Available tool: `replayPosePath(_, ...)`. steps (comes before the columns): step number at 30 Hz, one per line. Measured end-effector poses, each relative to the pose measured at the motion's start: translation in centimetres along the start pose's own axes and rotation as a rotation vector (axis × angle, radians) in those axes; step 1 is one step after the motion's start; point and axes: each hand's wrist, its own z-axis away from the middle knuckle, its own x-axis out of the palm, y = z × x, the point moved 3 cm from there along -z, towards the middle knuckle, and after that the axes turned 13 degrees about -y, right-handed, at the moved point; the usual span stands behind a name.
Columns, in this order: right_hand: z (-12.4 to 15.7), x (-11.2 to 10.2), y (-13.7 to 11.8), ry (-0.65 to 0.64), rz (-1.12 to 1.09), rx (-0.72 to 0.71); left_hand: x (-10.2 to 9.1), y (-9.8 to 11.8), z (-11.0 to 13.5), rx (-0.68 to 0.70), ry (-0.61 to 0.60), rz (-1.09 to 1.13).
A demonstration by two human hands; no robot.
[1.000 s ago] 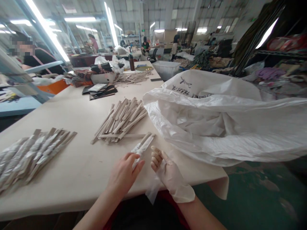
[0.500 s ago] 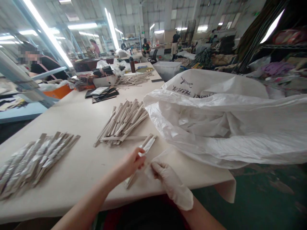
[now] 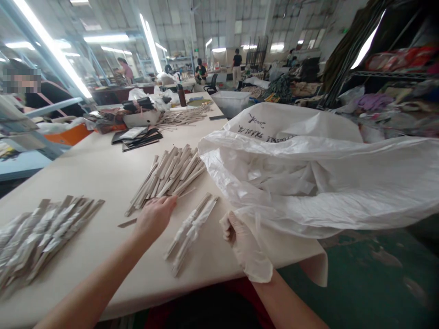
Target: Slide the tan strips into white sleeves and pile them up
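Note:
My bare left hand (image 3: 157,214) is closed on a flat beige strip (image 3: 127,223) at the near edge of the loose pile of strips (image 3: 171,171). Both ends of that strip stick out past my hand. To its right lie two slim bundles of strips (image 3: 188,230), each with clear plastic film around its middle. My right hand (image 3: 242,242), in a pale glove, is curled shut just right of these bundles. What it holds, if anything, is hidden by the fingers. A thin translucent piece shows behind it, below the big white sack (image 3: 291,205).
More film-wrapped bundles (image 3: 51,233) lie at the left of the table (image 3: 103,173). Farther back are dark flat pieces (image 3: 137,138), a brown bottle (image 3: 181,95) and a translucent tub (image 3: 231,103). The sack hangs over the table's right edge. Several people are in the background.
My left hand has moved left from the near bundles to a strip by the pile, which is now tilted. My right hand has drawn slightly away from the bundles, with its fingers curled.

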Motion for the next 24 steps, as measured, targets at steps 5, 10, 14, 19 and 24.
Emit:
replayPosePath(5,-0.7,1.0,0.5,-0.037,-0.043,-0.005,0.3,4.7,5.6,0.069,-0.248,0.423)
replayPosePath(10,-0.5,1.0,0.6,0.007,0.081,-0.074,1.5,6.4,6.6,0.049,-0.318,0.584)
replayPosePath(14,0.1,1.0,0.5,0.009,0.321,-0.161,1.8,6.4,6.4,0.042,-0.363,0.753)
replayPosePath(19,0.3,0.7,0.7,-0.01,0.353,-0.192,2.0,6.0,7.3,0.023,-0.4,0.87)
replayPosePath(24,0.0,0.7,0.6,-0.036,0.36,-0.203,1.8,6.1,8.4,-0.005,-0.319,0.749)
